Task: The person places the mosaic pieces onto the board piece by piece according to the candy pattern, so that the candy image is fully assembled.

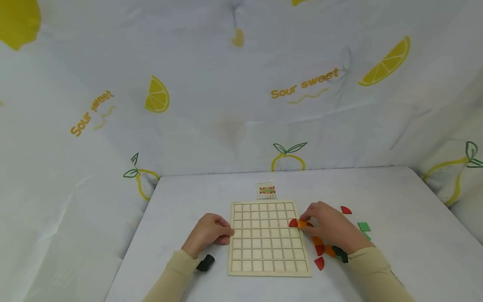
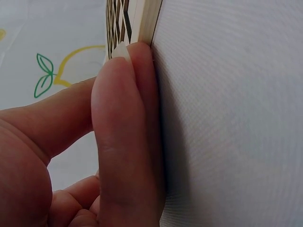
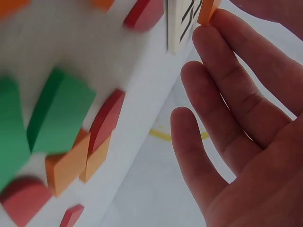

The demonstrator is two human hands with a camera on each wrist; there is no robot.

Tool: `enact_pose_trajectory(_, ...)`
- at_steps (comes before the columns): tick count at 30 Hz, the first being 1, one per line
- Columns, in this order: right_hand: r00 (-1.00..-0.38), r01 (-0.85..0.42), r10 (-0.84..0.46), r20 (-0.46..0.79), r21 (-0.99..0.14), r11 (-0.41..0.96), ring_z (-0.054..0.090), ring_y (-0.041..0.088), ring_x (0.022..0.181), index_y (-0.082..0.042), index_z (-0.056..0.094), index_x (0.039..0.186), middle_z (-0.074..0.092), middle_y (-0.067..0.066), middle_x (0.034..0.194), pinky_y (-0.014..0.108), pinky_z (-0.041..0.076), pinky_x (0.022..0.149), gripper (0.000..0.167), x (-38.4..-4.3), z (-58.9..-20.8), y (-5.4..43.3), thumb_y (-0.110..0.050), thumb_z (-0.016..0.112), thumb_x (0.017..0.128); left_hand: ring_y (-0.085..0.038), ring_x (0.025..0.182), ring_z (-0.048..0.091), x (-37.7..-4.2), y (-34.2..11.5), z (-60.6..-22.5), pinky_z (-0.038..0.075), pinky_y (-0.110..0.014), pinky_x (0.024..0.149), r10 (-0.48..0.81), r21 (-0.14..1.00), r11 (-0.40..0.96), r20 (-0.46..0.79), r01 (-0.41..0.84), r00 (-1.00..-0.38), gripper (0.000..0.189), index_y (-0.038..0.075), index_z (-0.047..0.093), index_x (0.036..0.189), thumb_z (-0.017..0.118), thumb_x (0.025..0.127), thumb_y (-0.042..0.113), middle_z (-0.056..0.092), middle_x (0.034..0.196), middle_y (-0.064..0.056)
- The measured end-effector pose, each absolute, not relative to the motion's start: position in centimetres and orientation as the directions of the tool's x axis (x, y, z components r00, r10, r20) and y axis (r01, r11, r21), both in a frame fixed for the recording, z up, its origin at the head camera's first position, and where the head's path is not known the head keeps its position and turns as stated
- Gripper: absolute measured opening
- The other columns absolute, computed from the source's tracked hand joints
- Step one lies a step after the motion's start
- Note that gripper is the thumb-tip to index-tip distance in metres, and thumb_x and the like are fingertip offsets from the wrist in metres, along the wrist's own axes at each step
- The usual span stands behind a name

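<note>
A pale wooden board (image 1: 261, 243) with a square grid lies on the white table. At its left edge, the thumb and a finger of my left hand (image 1: 212, 230) hold the rim. The left wrist view shows that thumb (image 2: 118, 104) close against the board's side. Over the right edge, my right hand (image 1: 330, 224) pinches an orange square tile (image 1: 302, 224). This orange tile (image 3: 207, 12) shows only in part in the right wrist view, its other fingers extended. A red quarter-round tile (image 1: 293, 223) sits on the board just left of it.
A small pattern card (image 1: 267, 190) lies behind the board. Loose red, orange and green tiles are right of it, including a red quarter-round (image 1: 319, 263) and a green square (image 1: 364, 227). A black object (image 1: 206, 263) lies near the left wrist. A printed cloth (image 1: 226, 138) hangs behind.
</note>
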State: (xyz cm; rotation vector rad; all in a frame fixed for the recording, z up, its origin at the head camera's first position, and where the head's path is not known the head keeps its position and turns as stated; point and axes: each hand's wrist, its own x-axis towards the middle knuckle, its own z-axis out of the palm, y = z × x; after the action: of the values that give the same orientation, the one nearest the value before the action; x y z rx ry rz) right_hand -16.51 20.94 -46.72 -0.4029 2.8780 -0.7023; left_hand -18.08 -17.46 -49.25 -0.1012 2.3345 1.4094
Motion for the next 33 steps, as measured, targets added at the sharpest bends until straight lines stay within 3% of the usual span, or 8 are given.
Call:
enact_pose_trajectory(11, -0.928, -0.335, -0.373, -0.004, -0.431, 0.838, 0.058, 0.011, 0.101, -0.023, 0.082, 0.102, 0.067, -0.013, 0.101, 0.03, 0.058, 0.085, 0.016, -15.8, -47.0, 19.5, -0.015, 0.086, 0.089, -0.011, 0.067, 0.074, -18.1, -17.4, -49.3, 0.064, -0.026, 0.065, 0.146, 0.834, 0.487, -0.372, -0.26, -0.917, 0.02, 0.004, 0.075, 0.099, 0.089, 0.089, 0.015, 0.079, 0.081, -0.007)
enact_pose_trajectory(22, -0.92, -0.352, -0.391, 0.002, -0.441, 0.825, 0.057, 0.008, 0.092, -0.025, 0.082, 0.096, 0.065, -0.014, 0.098, 0.024, 0.054, 0.077, 0.018, -15.5, -47.5, 18.9, -0.012, 0.088, 0.086, -0.01, 0.066, 0.074, -18.0, -17.5, -49.6, 0.064, -0.026, 0.064, 0.142, 0.832, 0.482, -0.383, -0.274, -0.913, 0.021, 0.004, 0.075, 0.099, 0.09, 0.088, 0.014, 0.078, 0.081, -0.007)
enact_pose_trajectory(33, -0.924, -0.349, -0.381, -0.003, -0.399, 0.848, 0.056, 0.008, 0.092, -0.024, 0.083, 0.099, 0.066, -0.014, 0.099, 0.024, 0.054, 0.077, 0.018, -15.5, -47.3, 18.6, -0.015, 0.091, 0.085, -0.011, 0.066, 0.074, -18.0, -17.4, -49.3, 0.064, -0.026, 0.065, 0.148, 0.835, 0.481, -0.377, -0.266, -0.914, 0.019, 0.003, 0.075, 0.099, 0.088, 0.089, 0.013, 0.078, 0.081, -0.007)
